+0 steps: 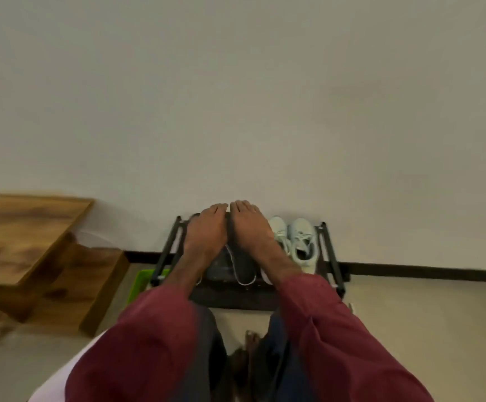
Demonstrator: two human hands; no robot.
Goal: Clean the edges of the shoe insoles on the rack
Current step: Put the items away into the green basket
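A low black shoe rack [330, 258] stands against the wall. On it lies a pair of dark shoes [243, 264] with white-edged soles, heels toward me. My left hand [205, 232] and my right hand [250, 227] reach forward side by side, palms down, over the far ends of these dark shoes. The fingers are held together and the fingertips drop out of sight behind the toes, so any grip is hidden. A pair of pale mint sneakers [301, 242] sits on the right part of the rack, untouched. No insole shows separately.
A white wall rises right behind the rack, with a dark skirting strip [424, 269] along the floor. Stepped wooden furniture [33, 242] stands at the left. A bright green tray [138, 287] lies beside the rack's left leg. My bare feet [249, 343] stand just before the rack.
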